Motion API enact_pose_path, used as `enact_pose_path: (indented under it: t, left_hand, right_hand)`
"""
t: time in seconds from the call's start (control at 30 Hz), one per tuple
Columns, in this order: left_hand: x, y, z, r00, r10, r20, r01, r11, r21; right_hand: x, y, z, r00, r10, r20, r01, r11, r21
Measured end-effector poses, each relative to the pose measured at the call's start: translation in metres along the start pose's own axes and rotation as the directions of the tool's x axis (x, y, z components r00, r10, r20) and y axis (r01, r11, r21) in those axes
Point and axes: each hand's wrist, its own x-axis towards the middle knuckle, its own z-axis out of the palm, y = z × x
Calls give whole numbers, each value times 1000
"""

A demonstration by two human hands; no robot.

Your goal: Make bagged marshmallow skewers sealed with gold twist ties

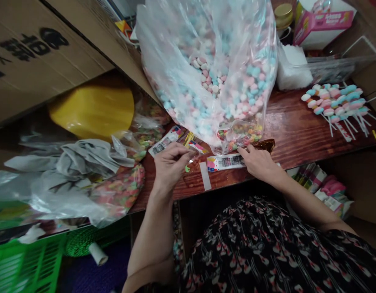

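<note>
Touching glossy strip (226, 162), bare hands (259, 162), varnished wood (298, 134)

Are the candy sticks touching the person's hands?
No, the pink and blue candy sticks lie on the wooden table, well apart from the left hand and the right hand.

The left hand (170, 167) was pinched at its fingertips on a small shiny packet (197, 146), printed in pink and yellow, which lay tilted just beyond the grip. Under those fingers, a white printed card (166, 140) lay slanted on the wood. The right hand (257, 162) pressed its fingers (244, 151) on the end of a white barcode card (226, 162), which lay nearly flat and had a colourful patch at its far end. A glossy brown packet (264, 145) sat just past those fingertips.
</note>
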Motion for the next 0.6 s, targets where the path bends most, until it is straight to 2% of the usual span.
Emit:
enact_pose_path:
  t: [0.1,0.17,0.23,0.3,0.33,0.37,0.43,0.53,0.57,0.6]
  left_hand:
    - [-18,9,20,998,-55,37,59,990,-131]
    - [-30,18,39,994,-66,92,84,974,-209]
    - [-42,29,59,978,-65,201,121,952,-282]
    - [-53,37,74,942,-89,325,204,918,-340]
    - [-57,38,77,920,-116,375,258,898,-355]
    - [-61,38,78,898,-151,413,312,880,-357]
    - [-67,33,70,850,-210,484,396,859,-323]
    - [-78,17,48,743,-237,626,474,847,-242]
    - [-82,12,42,720,-240,652,490,840,-232]
    - [-86,7,38,715,-246,655,503,831,-237]
  right_hand:
    - [-18,2,-5,988,-43,-149,76,971,225]
    - [-29,1,-7,959,-84,-271,206,863,461]
    - [-36,-2,-4,937,-89,-337,297,706,642]
    - [-39,-5,3,940,-59,-337,302,609,733]
    - [-38,-5,7,943,-52,-329,293,598,746]
    - [-37,-5,10,945,-56,-321,287,611,738]
    - [-32,0,16,941,-81,-327,287,704,650]
    - [-17,6,17,934,-133,-332,257,896,362]
    - [-11,6,15,937,-163,-310,248,934,258]
    - [-4,6,14,942,-197,-273,248,954,168]
